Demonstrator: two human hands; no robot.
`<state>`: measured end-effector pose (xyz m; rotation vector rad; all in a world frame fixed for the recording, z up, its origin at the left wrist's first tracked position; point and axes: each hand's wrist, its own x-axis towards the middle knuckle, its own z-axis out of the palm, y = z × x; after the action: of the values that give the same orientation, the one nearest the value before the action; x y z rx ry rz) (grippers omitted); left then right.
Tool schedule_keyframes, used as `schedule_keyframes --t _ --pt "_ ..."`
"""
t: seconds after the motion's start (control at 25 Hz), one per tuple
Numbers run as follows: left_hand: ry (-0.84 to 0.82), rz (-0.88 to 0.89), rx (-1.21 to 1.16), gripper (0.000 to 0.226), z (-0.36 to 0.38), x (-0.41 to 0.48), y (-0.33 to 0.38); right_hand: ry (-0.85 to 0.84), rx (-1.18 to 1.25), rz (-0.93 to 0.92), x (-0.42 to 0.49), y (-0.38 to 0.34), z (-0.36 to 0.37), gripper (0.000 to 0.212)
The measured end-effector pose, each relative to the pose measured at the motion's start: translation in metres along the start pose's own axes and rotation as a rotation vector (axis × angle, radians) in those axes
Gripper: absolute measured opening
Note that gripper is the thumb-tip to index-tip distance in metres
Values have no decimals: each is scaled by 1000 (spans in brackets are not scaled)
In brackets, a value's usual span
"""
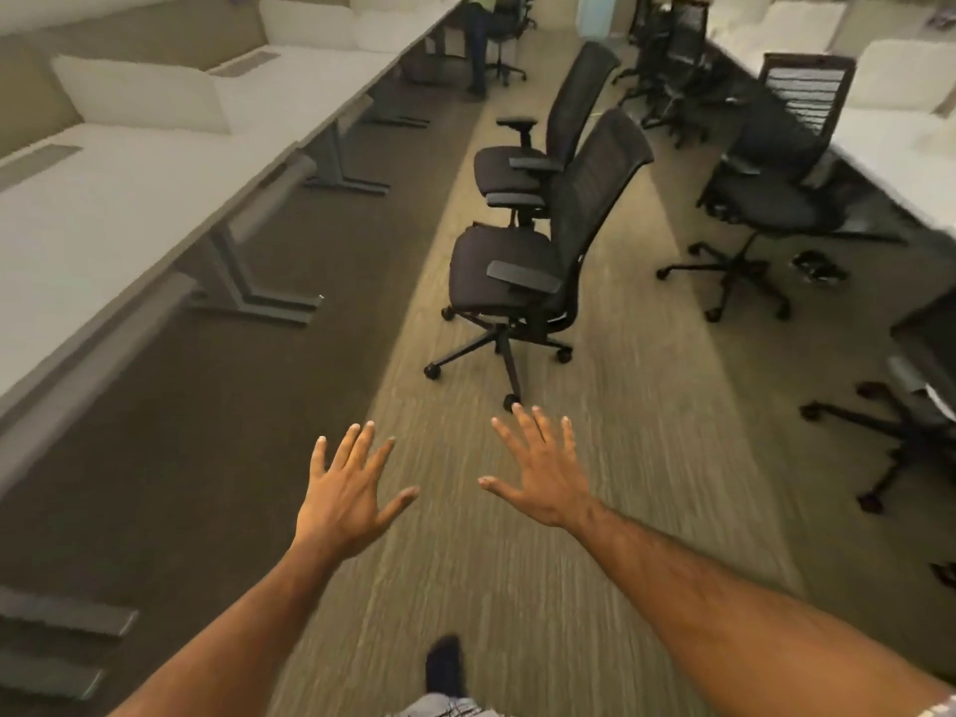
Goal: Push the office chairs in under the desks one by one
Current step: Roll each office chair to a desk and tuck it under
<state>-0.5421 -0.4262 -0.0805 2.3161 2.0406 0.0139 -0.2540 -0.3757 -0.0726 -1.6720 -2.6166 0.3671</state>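
Two black office chairs stand in the aisle, seats facing left toward the long white desk (pixel 155 209). The nearer chair (pixel 509 271) is a short way ahead of me, the farther chair (pixel 543 147) right behind it. My left hand (pixel 346 499) and my right hand (pixel 538 473) are stretched out in front, fingers spread, holding nothing and touching nothing. Both are short of the nearer chair's wheeled base. Another black chair (pixel 776 194) stands at the right-hand desk (pixel 900 163).
Desk legs (pixel 243 282) run along the left row. More black chairs crowd the far right aisle (pixel 672 59), and a chair base (pixel 900 432) sticks out at the right edge. A person sits at the far end of the left desk (pixel 481 38). My foot (pixel 445 664) is on the carpet.
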Motion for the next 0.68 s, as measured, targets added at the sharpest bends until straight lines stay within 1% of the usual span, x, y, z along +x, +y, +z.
schedule_keyframes --t 0.12,0.2,0.36,0.44,0.56,0.68 --pt "-21 121 -37 92 2 87 24 21 -5 128 27 49 -18 107" --pt "-19 214 -40 90 -5 147 40 65 5 231 47 81 -38 99" --pt "-12 361 -33 95 -17 260 83 136 22 374 77 150 -67 85" --pt "10 413 -40 94 -15 295 103 160 29 403 85 178 -71 82" --pt "-30 476 -27 89 -8 365 150 172 42 447 109 245 -77 82" --pt "-57 473 -9 85 3 424 199 150 45 459 133 320 -81 84"
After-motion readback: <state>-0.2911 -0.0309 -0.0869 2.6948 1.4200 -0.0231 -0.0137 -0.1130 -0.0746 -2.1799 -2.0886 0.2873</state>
